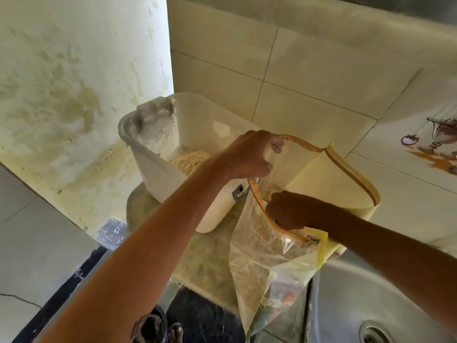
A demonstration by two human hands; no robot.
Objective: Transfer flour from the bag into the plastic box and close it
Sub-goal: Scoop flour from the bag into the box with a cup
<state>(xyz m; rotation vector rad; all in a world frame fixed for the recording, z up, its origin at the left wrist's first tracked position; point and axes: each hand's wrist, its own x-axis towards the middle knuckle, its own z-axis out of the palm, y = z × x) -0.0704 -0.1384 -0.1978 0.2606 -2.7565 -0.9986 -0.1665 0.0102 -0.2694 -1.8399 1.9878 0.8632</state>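
A large zip-top bag (279,246) of flour stands on a stone counter (205,258), its mouth pulled wide open and its clear front wall sagging over the counter's front edge. Flour clings inside the plastic.

The person's left hand (249,154) grips the far rim of the bag, fingers curled over the orange zip strip, lifting it. This seems meant to keep the mouth open and the soft bag from collapsing. The right hand (286,206) reaches down inside the bag, fingers bunched together; it looks to be scooping or gathering flour, though I cannot tell whether it actually holds anything, since the hand is in shadow.

Just to the left of the bag, touching or nearly touching it, sits the plastic box (158,167), white and translucent, open at the top. A low mound of tan flour (190,160) lies at its bottom, so the transfer looks begun but far from done. Keeping the box this close probably shortens the carry and limits spills. No lid is visible; a grey latch (238,193) shows on the near side.

Behind both is a pale tiled wall (309,90). To the right, a steel sink (371,305) with its drain sits beside the bag. A stained plaster wall (74,82) stands at the left.
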